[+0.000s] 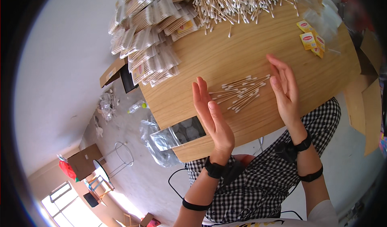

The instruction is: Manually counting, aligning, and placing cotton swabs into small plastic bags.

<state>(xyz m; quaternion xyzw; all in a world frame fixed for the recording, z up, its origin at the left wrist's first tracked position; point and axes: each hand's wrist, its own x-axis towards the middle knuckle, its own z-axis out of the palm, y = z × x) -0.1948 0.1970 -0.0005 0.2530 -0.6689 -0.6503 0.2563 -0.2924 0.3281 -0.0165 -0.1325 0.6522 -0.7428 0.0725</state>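
While both my hands hang over the near part of the wooden table, a small loose bunch of cotton swabs lies between them, its sticks roughly side by side and slanting. My left hand is unclenched and grasps nothing, fingers stretched and thumb apart, just beside the bunch's left end. My right hand is likewise released, its fingers slightly curved and the thumb near the white tips at the right end; I cannot tell whether either hand touches a swab. Farther across spreads a big heap of loose swabs, and left of it are piled clear packets of swabs, some showing yellow cards. More yellow cards overlap toward the right, next to crumpled clear plastic. At the table's near left edge, clear film overhangs beside a dark rectangle.
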